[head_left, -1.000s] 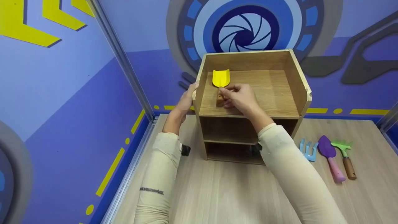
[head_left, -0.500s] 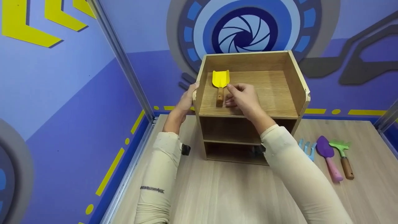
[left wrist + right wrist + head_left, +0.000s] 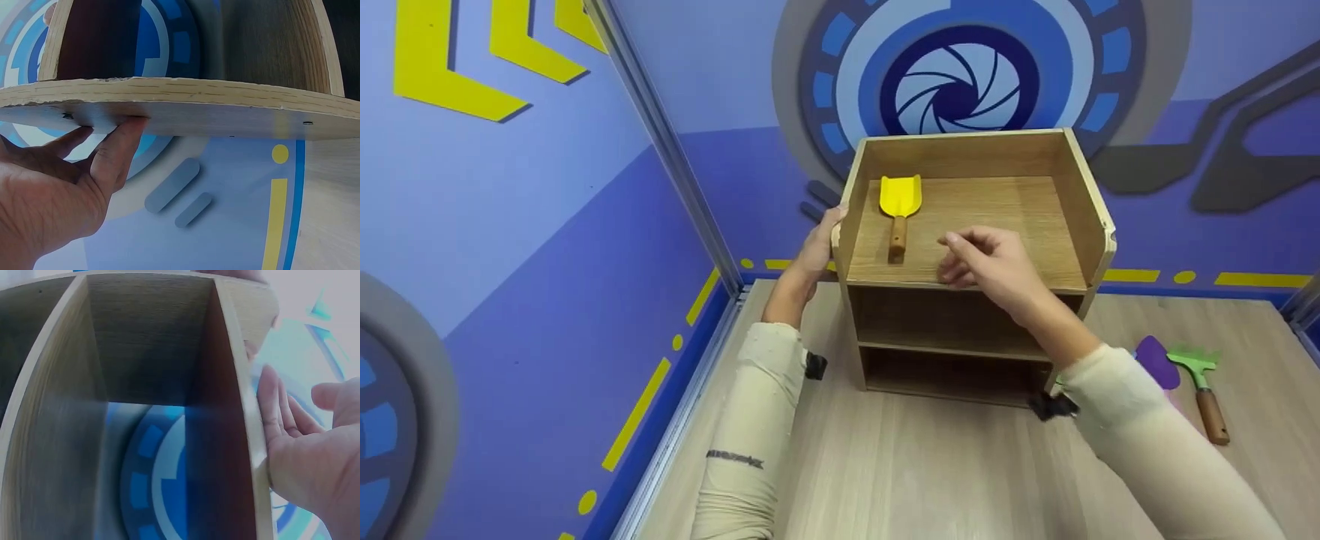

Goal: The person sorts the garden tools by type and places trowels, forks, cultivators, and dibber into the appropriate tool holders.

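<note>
Showing a dark, illegible mark [image 3: 735, 458] on the left sleeve [image 3: 765, 375]. Displaying a smooth, brown-handled yellow scoop [image 3: 900, 199] atop the grained wooden shelf unit [image 3: 997, 206]. Touching its side with the left hand [image 3: 817, 246], with fingers parted; hovering with the right hand [image 3: 994, 266], with bent fingers off the thumb.

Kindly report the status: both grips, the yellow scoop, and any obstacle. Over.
Left grip touching the left side panel. Right grip holding nothing. Yellow scoop lying on top shelf, apart from both grips. Nothing seen blocking it.

The scoop [image 3: 901, 199] is yellow, its handle [image 3: 898, 235] brown, the shelf [image 3: 997, 201] wood-grained.
</note>
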The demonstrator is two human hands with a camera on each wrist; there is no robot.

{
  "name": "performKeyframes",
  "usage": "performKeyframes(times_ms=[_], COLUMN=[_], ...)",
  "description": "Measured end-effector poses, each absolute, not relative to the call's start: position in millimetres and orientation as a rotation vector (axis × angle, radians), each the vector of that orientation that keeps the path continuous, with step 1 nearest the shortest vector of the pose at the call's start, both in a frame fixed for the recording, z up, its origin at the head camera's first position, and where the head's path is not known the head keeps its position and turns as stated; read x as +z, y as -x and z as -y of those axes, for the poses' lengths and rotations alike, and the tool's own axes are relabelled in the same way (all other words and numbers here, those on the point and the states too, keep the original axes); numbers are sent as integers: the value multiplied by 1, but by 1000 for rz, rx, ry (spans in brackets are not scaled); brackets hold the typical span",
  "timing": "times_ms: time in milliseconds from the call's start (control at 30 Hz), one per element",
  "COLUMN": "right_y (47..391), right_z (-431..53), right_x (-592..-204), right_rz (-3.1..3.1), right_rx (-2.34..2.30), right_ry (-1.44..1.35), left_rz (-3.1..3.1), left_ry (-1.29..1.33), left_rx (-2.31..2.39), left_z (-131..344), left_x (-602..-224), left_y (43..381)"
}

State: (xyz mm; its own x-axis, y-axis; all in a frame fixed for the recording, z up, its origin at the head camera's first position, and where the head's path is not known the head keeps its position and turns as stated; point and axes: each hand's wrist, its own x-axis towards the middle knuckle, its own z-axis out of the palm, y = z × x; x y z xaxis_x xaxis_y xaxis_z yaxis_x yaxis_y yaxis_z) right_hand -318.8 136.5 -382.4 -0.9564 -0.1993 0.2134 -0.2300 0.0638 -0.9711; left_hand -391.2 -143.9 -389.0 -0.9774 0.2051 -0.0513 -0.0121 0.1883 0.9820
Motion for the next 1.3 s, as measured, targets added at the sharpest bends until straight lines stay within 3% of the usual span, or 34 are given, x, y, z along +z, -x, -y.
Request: performKeyframes(times_ms=[367,600,1300], right_y=[250,231,237], right_z=[-227,-288,-403], right_x=[-396,-416,-511], right_rz=[2521,2585,2590], right_rx=[1772,1644,1690], right_ry=[-556,-594,294], left_rz=[-2246,-2246,-2284], left_ry=[-172,-172,-218], left_rx=[1868,1867,1868], left_z=[139,138,144], left_x=[-386,-384,-388], left_y=[391,390,390])
